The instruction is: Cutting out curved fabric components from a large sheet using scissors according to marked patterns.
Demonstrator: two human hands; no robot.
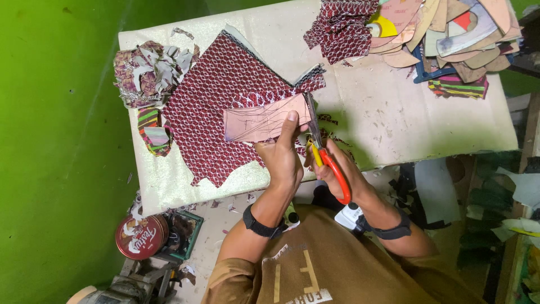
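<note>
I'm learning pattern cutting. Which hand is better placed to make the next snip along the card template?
Probably the right hand: its grip is already on the orange-handled scissors, blades at the template's edge. The left hand pins it to the red fabric.

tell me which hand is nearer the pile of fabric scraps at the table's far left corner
Left. The left hand pins the pink template on the red patterned fabric, closer to the scrap pile. The right hand works the orange-handled scissors farther right.
</note>
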